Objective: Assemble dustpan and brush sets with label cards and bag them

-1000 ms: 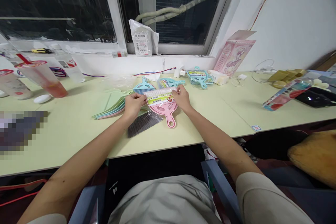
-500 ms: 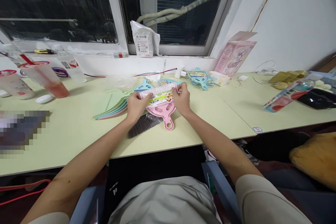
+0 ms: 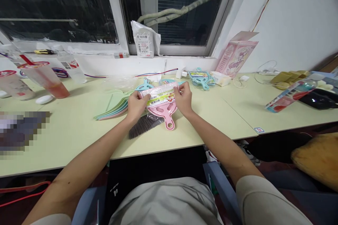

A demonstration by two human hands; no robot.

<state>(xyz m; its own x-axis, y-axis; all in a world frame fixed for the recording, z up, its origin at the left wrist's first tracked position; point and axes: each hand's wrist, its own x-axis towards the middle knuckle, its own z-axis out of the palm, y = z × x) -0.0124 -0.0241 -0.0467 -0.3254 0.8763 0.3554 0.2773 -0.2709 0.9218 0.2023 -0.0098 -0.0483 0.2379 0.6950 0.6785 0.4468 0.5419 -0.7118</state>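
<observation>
A pink mini dustpan set (image 3: 164,110) in a clear plastic bag with a green-and-white label is held between both my hands, its handle pointing toward me. My left hand (image 3: 137,105) pinches the bag's left edge, thumb on top. At the upper right corner, my right hand (image 3: 183,97) grips the bag between thumb and fingers. Beneath the set lies a brush head with dark grey bristles (image 3: 145,125). Left of it is a stack of green, blue and pink dustpans (image 3: 113,104). A blue brush or dustpan (image 3: 145,85) shows just behind my left hand.
Packaged blue dustpan sets (image 3: 201,78) lie at the back, beside a pink box (image 3: 236,55). Drink cups (image 3: 47,79) and a white mouse-like object (image 3: 44,99) are at the left. A clear bottle (image 3: 290,95) lies right. The table's front edge (image 3: 158,151) runs before me.
Both hands keep hold of the bagged dustpan set. The bag has shifted very slightly, and my left thumb has moved a little to the left.
</observation>
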